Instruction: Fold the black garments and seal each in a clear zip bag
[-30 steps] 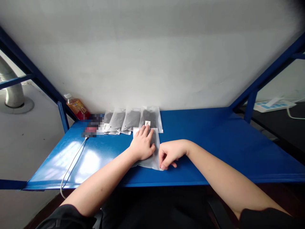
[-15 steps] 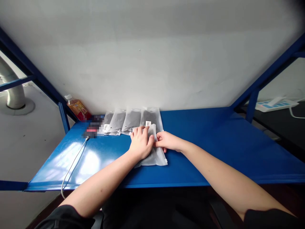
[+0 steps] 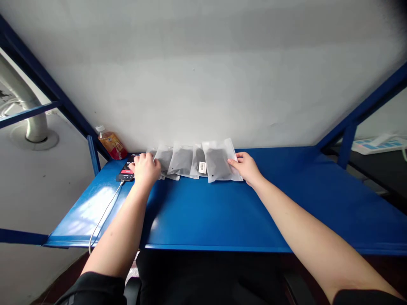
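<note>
My right hand [image 3: 247, 168] pinches the right edge of a frosted zip bag [image 3: 218, 163] with something dark grey folded inside. The bag leans over the right end of a row of similar frosted bags [image 3: 182, 161] along the wall. A white barcode label [image 3: 202, 167] shows on the bag just beside it. On the far left, my left hand [image 3: 146, 169] reaches over the leftmost bag and the right side of a phone [image 3: 126, 173]. Its fingers are bent and apart, and I see nothing held in them; whether they touch the phone or the bag I cannot tell.
A bottle of reddish drink [image 3: 112, 143] leans in the back left corner. A white cable [image 3: 106, 207] runs from the phone over the front edge of the blue table [image 3: 216, 216]. Blue frame posts [image 3: 347, 146] stand at both sides, and a white wall closes the back.
The zip bag has moved from the front of the table back to the row's right end, in my right hand. My left hand has let go of it and moved left beside the phone.
</note>
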`<state>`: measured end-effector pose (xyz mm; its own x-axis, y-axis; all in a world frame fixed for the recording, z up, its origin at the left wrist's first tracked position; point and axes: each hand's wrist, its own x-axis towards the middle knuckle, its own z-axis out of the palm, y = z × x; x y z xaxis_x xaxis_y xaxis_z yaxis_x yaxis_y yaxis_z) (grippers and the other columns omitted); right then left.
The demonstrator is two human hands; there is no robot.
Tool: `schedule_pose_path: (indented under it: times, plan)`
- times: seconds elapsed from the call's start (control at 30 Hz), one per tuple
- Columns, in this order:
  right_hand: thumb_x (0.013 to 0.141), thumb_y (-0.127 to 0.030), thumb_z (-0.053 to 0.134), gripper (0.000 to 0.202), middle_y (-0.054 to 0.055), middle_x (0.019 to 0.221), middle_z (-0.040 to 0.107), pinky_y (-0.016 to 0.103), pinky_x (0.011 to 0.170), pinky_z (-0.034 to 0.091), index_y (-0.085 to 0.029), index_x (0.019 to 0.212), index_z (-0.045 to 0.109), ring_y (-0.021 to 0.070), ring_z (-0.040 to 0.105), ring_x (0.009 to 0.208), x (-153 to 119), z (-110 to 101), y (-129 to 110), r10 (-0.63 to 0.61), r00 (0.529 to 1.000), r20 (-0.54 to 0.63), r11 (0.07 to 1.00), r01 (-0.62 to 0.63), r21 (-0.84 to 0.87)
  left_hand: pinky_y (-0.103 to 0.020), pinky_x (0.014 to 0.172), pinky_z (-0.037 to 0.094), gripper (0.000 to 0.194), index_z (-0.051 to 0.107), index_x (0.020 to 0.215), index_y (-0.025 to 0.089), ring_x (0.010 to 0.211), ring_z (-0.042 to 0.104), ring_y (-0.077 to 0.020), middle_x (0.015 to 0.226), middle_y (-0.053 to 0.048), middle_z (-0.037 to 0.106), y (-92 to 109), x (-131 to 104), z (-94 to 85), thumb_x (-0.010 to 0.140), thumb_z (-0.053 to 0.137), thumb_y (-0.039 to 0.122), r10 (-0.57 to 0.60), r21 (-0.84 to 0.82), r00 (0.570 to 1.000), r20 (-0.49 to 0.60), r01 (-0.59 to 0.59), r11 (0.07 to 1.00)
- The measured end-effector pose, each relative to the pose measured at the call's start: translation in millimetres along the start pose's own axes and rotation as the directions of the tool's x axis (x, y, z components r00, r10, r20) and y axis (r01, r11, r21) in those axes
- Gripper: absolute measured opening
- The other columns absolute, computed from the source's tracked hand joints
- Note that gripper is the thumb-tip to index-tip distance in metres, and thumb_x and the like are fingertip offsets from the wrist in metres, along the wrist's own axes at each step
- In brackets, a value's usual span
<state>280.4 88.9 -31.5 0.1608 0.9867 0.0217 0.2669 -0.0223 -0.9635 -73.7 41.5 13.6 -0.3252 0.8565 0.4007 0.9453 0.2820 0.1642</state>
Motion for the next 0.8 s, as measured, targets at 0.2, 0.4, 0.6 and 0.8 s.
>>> schedule_pose_path:
  times: [0.2, 0.4, 0.6, 0.8]
  plan:
    - [0.084, -0.03, 0.065, 0.024, 0.014, 0.112, 0.072, 0.043, 0.096, 0.05, -0.018, 0.104, 0.067, 0.0291, 0.066, 0.109, 2.6, 11.8, 17.4, -0.208, 0.978, -0.001, 0.862, 0.183, -0.473, -0.06, 0.095, 0.041, 0.05, 0.065, 0.124, 0.014, 0.122, 0.049, -0.0469, 0.131, -0.026, 0.057, -66.2, 54.6, 1.6, 0.089, 0.043, 0.042, -0.263, 0.088, 0.948, 0.179, 0.251, 0.964]
    - [0.084, -0.024, 0.061, 0.018, 0.013, 0.111, 0.07, 0.039, 0.096, 0.049, -0.017, 0.1, 0.068, 0.0265, 0.065, 0.107, 7.1, 16.0, 21.9, -0.261, 0.965, 0.017, 0.818, 0.231, -0.527, -0.067, 0.102, 0.035, 0.064, 0.056, 0.141, 0.029, 0.134, 0.039, -0.0496, 0.148, -0.022, 0.046, -86.1, 91.7, 31.3, 0.084, 0.048, 0.056, -0.136, 0.133, 0.933, 0.333, 0.096, 0.986]
    - [0.084, -0.026, 0.059, 0.018, 0.01, 0.109, 0.068, 0.039, 0.095, 0.049, -0.018, 0.098, 0.067, 0.0254, 0.064, 0.104, 10.5, 14.5, 26.9, -0.283, 0.959, 0.031, 0.819, 0.259, -0.512, -0.07, 0.101, 0.033, 0.065, 0.06, 0.139, 0.028, 0.133, 0.04, -0.0512, 0.147, -0.023, 0.047, -92.9, 98.5, 45.4, 0.084, 0.046, 0.06, -0.153, 0.129, 0.917, 0.368, 0.112, 0.985]
    - [0.083, -0.025, 0.059, 0.017, 0.012, 0.11, 0.067, 0.041, 0.097, 0.047, -0.018, 0.096, 0.067, 0.027, 0.063, 0.106, 10.6, 14.4, 26.8, -0.286, 0.957, 0.045, 0.817, 0.268, -0.51, -0.067, 0.098, 0.037, 0.065, 0.066, 0.126, 0.022, 0.127, 0.048, -0.0508, 0.14, -0.023, 0.054, -100.7, 89.6, 30.6, 0.083, 0.046, 0.066, -0.129, 0.099, 0.924, 0.36, 0.099, 0.99]
